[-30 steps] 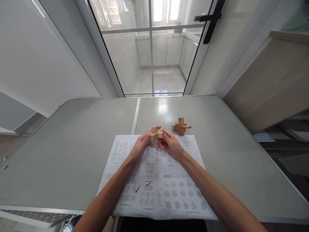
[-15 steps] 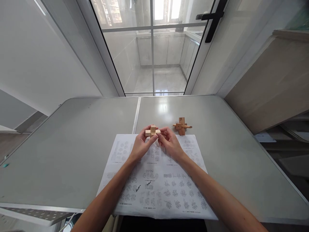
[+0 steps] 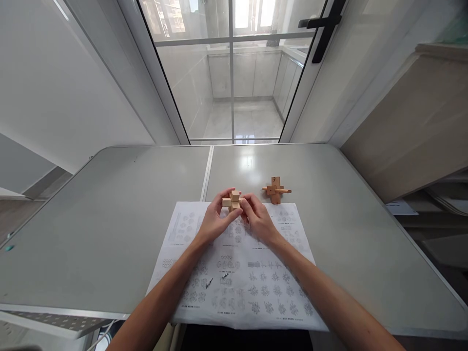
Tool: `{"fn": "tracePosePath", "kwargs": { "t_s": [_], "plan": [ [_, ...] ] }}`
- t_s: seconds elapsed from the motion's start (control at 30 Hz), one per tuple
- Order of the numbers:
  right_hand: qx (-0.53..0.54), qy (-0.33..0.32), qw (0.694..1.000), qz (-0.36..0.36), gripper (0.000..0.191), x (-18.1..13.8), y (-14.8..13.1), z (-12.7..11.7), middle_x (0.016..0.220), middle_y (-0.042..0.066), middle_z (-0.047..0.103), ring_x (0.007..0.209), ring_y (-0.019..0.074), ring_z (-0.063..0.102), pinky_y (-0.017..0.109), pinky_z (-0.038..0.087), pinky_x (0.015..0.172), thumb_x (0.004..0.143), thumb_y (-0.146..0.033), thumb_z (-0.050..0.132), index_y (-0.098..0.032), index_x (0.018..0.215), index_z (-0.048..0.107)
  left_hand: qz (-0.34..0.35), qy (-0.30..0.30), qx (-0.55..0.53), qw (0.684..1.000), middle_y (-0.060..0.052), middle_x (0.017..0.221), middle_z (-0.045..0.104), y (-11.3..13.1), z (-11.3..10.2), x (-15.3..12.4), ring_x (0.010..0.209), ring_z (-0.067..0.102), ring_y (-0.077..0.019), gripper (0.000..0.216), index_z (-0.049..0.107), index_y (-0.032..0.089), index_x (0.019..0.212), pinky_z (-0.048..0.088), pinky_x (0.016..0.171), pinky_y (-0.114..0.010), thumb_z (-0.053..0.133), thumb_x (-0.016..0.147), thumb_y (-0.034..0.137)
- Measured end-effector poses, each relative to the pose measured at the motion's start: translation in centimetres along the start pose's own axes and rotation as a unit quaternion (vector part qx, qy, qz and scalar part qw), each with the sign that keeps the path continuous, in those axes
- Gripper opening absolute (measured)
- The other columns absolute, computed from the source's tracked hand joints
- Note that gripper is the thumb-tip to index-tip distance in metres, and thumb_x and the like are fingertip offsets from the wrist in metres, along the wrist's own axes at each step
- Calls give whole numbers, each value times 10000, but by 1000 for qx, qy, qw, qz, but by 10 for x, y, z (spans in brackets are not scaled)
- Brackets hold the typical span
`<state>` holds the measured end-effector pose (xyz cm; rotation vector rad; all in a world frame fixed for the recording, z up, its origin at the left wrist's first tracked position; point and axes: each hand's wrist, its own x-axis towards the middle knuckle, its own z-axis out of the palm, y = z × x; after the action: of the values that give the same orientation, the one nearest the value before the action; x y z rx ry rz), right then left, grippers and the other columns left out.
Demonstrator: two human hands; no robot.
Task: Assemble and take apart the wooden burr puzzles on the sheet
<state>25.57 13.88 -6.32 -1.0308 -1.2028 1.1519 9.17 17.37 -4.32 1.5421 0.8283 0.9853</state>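
Between my two hands is a pale wooden interlocking puzzle (image 3: 234, 196), its block ends sticking out in several directions. My left hand (image 3: 216, 218) grips it from the left, thumb along the near side and fingers behind. On the other side my right hand (image 3: 256, 213) pinches its right end, with some fingertips hidden. Both hands hold it just above the top part of a printed sheet (image 3: 234, 287). A darker wooden puzzle (image 3: 275, 190), marked with a character on its upright piece, lies on the table beyond my right hand.
Rows of small puzzle diagrams and two handwritten ticks cover the sheet. It lies on a grey table (image 3: 127, 219) with a metal seam. Behind the table stands a glass door (image 3: 231, 87) with a black handle (image 3: 321, 24); a wooden panel (image 3: 413, 117) is at the right.
The pale puzzle has turned slightly in my hands and shifted a little to the right. My left thumb has slid along its near side. The darker puzzle stays put.
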Motion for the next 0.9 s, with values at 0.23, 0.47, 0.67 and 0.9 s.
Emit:
{"fn": "tracePosePath", "kwargs": {
  "t_s": [0.23,0.47,0.67,0.9],
  "plan": [
    [167,-44,981,83,400,5,-2,-3,638,-67,446,489,107,390,260,358,486,993,-602,610,-243,832,540,74,-7,61,995,-109,1457,622,4,4,-3,1314,617,-270,639,509,282,1439,467,1151,-453,819,882,327],
    [224,-44,968,100,443,7,-3,-5,622,-58,431,480,103,405,257,360,465,944,-568,668,-229,718,494,91,4,83,992,-117,1445,639,5,7,-3,1325,612,-287,663,521,279,1411,460,1165,-490,859,843,328],
    [248,-51,960,122,434,8,-9,-8,623,-53,404,493,109,403,267,354,473,927,-540,671,-220,690,499,79,11,91,993,-102,1426,661,7,8,-3,1294,631,-287,631,570,282,1385,473,1147,-482,868,834,355],
    [262,-61,953,143,397,10,-8,-10,601,-58,371,487,117,384,278,367,472,912,-524,667,-223,702,514,91,33,111,989,-98,1367,693,3,9,-3,1250,653,-281,645,562,264,1340,486,1124,-479,894,797,366]
  ]
}}
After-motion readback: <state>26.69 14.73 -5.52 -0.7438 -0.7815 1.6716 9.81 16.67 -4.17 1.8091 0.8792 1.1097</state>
